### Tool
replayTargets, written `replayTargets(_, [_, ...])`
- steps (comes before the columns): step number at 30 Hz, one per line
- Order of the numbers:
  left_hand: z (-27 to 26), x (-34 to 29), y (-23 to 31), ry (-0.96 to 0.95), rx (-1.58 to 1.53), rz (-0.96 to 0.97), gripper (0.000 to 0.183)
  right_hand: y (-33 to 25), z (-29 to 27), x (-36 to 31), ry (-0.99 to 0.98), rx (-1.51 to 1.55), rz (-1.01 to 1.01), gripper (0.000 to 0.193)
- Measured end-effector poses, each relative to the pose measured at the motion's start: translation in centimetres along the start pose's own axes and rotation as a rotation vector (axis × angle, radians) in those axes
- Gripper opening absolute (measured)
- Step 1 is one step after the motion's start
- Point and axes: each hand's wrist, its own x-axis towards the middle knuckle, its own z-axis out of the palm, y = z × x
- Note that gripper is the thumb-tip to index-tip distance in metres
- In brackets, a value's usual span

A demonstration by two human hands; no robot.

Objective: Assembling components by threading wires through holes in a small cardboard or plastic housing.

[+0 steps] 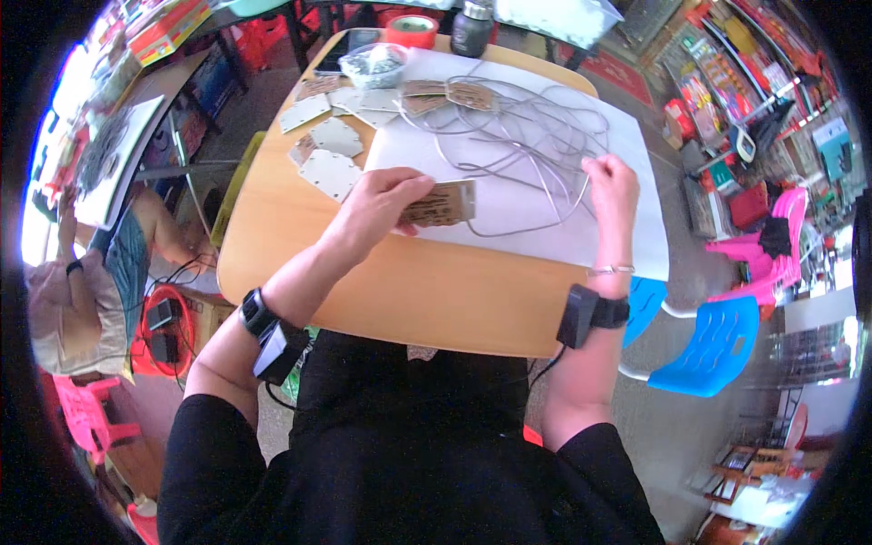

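Note:
My left hand (377, 207) grips a small brown cardboard piece (440, 205) with dark print and a pale right edge, over the front of a white sheet (418, 159). Out to the right, my right hand (615, 191) is raised with its fingers pinched on a thin grey cord. A slack curve of that cord runs between the hand and the cardboard piece; how it joins the piece is too small to tell. The rest of the grey cord (495, 170) lies in loose, tangled loops beyond my hands.
Pale cut-cornered pieces with small holes (331, 173) lie left on the wooden table (409, 295). Behind stand a clear bowl (374, 65), a red tape roll (411, 33) and a dark bottle (471, 34). A blue chair (713, 350) stands right; another person sits left.

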Motion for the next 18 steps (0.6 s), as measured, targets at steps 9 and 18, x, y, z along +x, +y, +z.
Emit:
replayTargets(9, [0.7, 2.5, -1.0, -0.025, -0.021, -0.004, 0.031, -7.2, 3.4, -4.8, -0.482, 1.367, -0.171, 0.014])
replayTargets(18, [0.4, 2.9, -1.5, -0.019, 0.073, 0.048, 0.032, -8.2, 3.9, -6.1, -0.382, 0.518, -0.319, 0.010])
